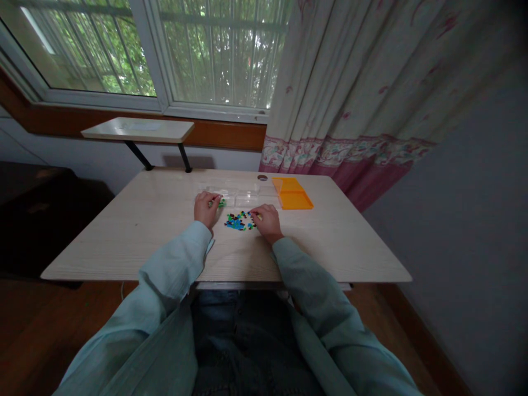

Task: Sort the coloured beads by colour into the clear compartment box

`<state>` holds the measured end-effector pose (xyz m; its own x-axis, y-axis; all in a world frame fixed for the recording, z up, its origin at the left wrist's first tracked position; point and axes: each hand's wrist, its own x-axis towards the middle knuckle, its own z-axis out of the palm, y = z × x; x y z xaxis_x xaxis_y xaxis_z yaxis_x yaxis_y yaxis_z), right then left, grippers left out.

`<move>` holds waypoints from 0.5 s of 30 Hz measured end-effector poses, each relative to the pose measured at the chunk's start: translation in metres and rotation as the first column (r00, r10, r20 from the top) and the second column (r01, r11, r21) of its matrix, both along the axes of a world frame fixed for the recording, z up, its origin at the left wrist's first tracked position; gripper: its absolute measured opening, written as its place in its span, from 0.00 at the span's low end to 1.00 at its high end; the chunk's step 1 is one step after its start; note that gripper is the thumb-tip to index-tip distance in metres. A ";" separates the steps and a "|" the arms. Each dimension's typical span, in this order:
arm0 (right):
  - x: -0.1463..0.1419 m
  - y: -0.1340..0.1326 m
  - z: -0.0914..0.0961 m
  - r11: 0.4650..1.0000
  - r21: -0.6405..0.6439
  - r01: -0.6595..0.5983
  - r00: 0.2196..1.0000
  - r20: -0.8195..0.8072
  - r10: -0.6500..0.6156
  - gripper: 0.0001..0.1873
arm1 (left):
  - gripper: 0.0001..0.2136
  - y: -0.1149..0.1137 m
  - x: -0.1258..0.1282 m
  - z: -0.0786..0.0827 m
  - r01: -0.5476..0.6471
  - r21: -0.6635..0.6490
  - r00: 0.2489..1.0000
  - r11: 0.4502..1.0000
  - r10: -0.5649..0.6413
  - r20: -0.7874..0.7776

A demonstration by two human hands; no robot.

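Blue-and-green bits (236, 222), seemingly plastic, woodgrain table (325, 242)

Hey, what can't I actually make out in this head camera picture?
All in the head view:
- Whether the left hand grips a piece: too small to tell.
- Whether the right hand does: likewise too small.
- Exact shapes and count of the multicolored small pieces: tiny and overlapping.
- The clear plastic container's inner layout: blurred, transparent, partly behind the left hand.
- The patterned curtain's top: cut off by the upper edge.
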<state>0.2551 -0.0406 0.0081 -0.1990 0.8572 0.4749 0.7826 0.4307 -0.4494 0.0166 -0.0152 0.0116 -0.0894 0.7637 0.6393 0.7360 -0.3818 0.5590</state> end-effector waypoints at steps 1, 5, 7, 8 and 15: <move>-0.002 -0.001 0.001 1.000 -0.004 -0.010 0.999 0.030 0.011 0.10 | 0.11 0.000 0.000 0.000 -0.001 -0.003 1.000 1.000 0.001 -0.003; -0.008 -0.003 0.003 0.997 0.007 -0.079 0.989 0.129 0.077 0.12 | 0.12 0.000 0.000 -0.001 -0.002 -0.013 1.000 1.000 0.002 0.003; -0.009 -0.004 0.004 0.993 0.014 -0.116 0.978 0.176 0.112 0.13 | 0.12 0.001 0.000 -0.002 0.005 -0.008 1.000 1.000 -0.005 0.010; -0.010 -0.005 0.004 0.991 0.017 -0.131 0.972 0.197 0.125 0.13 | 0.12 0.001 0.000 -0.002 0.010 -0.004 1.000 1.000 -0.010 0.014; -0.007 -0.008 0.003 0.994 0.019 -0.106 0.972 0.212 0.099 0.12 | 0.12 0.001 0.001 -0.003 0.015 -0.012 1.000 1.000 -0.014 0.027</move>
